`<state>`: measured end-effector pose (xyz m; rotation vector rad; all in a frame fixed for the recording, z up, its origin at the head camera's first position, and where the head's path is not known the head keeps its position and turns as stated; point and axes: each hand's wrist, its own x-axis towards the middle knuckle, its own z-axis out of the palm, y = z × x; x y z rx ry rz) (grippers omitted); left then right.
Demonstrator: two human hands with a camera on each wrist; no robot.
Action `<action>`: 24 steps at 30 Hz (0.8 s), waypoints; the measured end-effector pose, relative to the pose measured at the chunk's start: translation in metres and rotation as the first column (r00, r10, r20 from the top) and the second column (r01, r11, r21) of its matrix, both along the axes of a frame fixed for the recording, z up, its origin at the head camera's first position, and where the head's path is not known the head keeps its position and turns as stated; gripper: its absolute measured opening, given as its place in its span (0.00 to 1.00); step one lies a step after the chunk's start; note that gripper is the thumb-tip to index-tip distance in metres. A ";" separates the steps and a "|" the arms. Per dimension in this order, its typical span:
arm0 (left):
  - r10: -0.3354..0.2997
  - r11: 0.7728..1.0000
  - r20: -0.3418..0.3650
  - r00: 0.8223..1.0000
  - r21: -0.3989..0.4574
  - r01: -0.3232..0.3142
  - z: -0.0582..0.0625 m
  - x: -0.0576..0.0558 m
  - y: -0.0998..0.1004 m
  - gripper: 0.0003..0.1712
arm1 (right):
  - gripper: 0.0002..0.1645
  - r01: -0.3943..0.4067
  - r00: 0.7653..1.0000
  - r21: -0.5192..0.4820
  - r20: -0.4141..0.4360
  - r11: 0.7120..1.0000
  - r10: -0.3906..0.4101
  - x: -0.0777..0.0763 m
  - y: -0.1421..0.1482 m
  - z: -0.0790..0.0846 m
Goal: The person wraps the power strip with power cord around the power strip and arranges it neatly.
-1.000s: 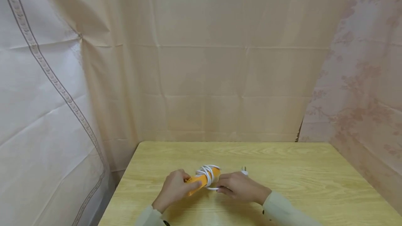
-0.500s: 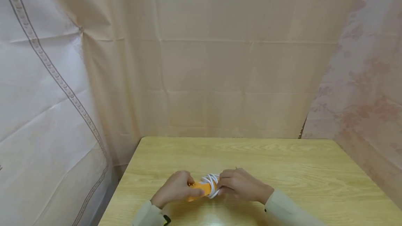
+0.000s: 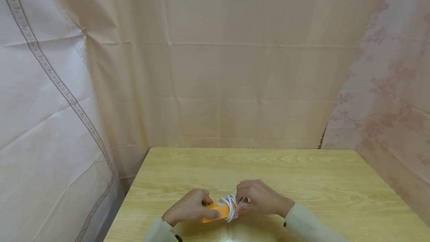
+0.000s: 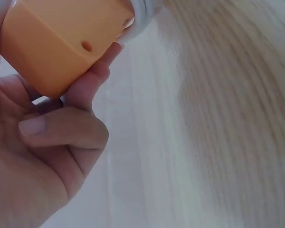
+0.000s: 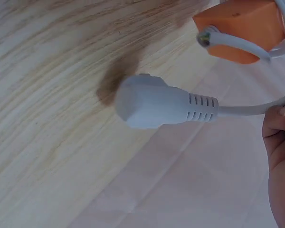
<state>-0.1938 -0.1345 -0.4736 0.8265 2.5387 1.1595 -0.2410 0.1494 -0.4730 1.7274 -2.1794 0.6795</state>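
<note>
In the head view, an orange power strip (image 3: 215,212) is held over the near middle of the table. White cord (image 3: 230,208) lies in several loops around its right part. My left hand (image 3: 187,208) grips the strip's left end. The left wrist view shows the orange end (image 4: 52,45) between thumb and fingers. My right hand (image 3: 262,199) is at the loops, pinching the cord between thumb and fingers. In the right wrist view, a white plug (image 5: 154,102) hangs from the pinched cord, beside the strip's end where the cord enters. The hand hides the plug from the head view.
A wood-grain table (image 3: 285,171) lies beneath both hands. Beige cloth (image 3: 215,85) hangs behind it, with pale cloth (image 3: 50,122) on the left and flower-patterned cloth (image 3: 386,115) on the right.
The strip has moved nearer the person and turned more level. My right hand has brought the loose cord in against the loops. The plug, seen behind that hand earlier, is now hidden in the head view.
</note>
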 end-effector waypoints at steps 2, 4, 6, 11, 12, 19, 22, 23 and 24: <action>-0.019 1.000 0.000 1.000 0.003 0.019 0.001 -0.001 0.000 0.22 | 0.13 -0.005 1.000 -0.007 0.007 1.000 0.006 -0.002 0.001 0.000; -0.034 0.999 -0.003 0.999 -0.011 0.034 0.003 -0.002 0.000 0.23 | 0.13 -0.007 1.000 -0.013 0.003 1.000 0.007 -0.003 0.002 0.000; -0.053 0.998 0.004 0.999 -0.015 0.053 0.004 -0.002 0.000 0.24 | 0.14 -0.011 1.000 -0.019 -0.004 1.000 0.010 -0.003 0.002 0.000; -0.126 0.992 0.021 0.992 0.003 0.126 0.002 -0.003 0.002 0.25 | 0.19 -0.012 0.999 -0.018 0.029 1.000 0.012 -0.003 0.001 0.002; -0.139 0.990 0.033 0.990 0.018 0.138 0.001 -0.003 0.002 0.24 | 0.19 -0.011 0.999 -0.011 0.043 1.000 0.012 -0.003 0.001 0.002; -0.200 0.977 0.103 0.974 0.095 0.190 0.002 -0.001 0.001 0.19 | 0.18 -0.044 0.982 0.023 0.187 0.999 0.039 -0.002 0.000 0.000; -0.214 0.972 0.128 0.968 0.123 0.198 0.003 -0.001 0.000 0.19 | 0.16 -0.049 0.958 0.028 0.284 0.998 0.039 -0.002 0.000 0.000; -0.219 0.970 0.140 0.966 0.137 0.200 0.003 -0.001 0.000 0.18 | 0.16 -0.051 0.949 0.026 0.313 0.998 0.040 -0.003 0.000 0.001; -0.222 0.968 0.153 0.963 0.152 0.199 0.003 -0.001 0.000 0.18 | 0.15 -0.055 0.938 0.023 0.343 0.998 0.044 -0.003 0.000 0.001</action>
